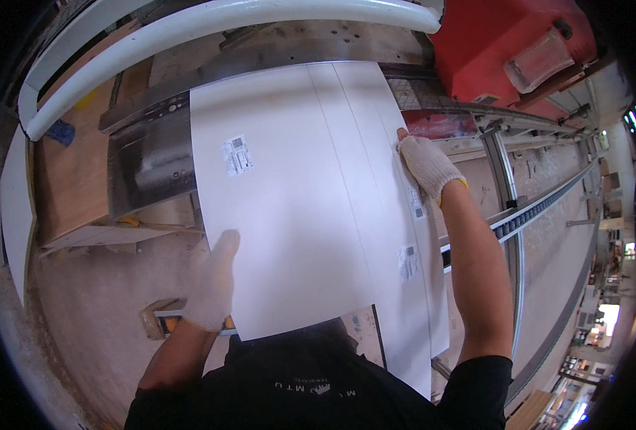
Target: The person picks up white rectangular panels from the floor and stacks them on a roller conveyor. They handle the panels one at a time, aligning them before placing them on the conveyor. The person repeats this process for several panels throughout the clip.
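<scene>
A wide white panel (275, 208) lies in front of me, with a printed label near its left edge. Narrower white strips (397, 301) run along its right side, two of them bearing labels. My left hand (214, 283), in a pale knit glove, grips the wide panel's left edge near its close end, thumb on the face and the other fingers mostly hidden. On the far right edge, my right hand (429, 168) in a matching glove with a yellow cuff is closed around the outer strip. The far ends of the panels reach a dark metal machine bed (149, 161).
Across the far side curves a thick white tube rail (260, 16). A red machine housing (504, 50) stands at the far right. Metal rails with a cable chain (533, 215) run along the right. Wooden boards (70, 179) stand at the left beside a blue object (60, 132).
</scene>
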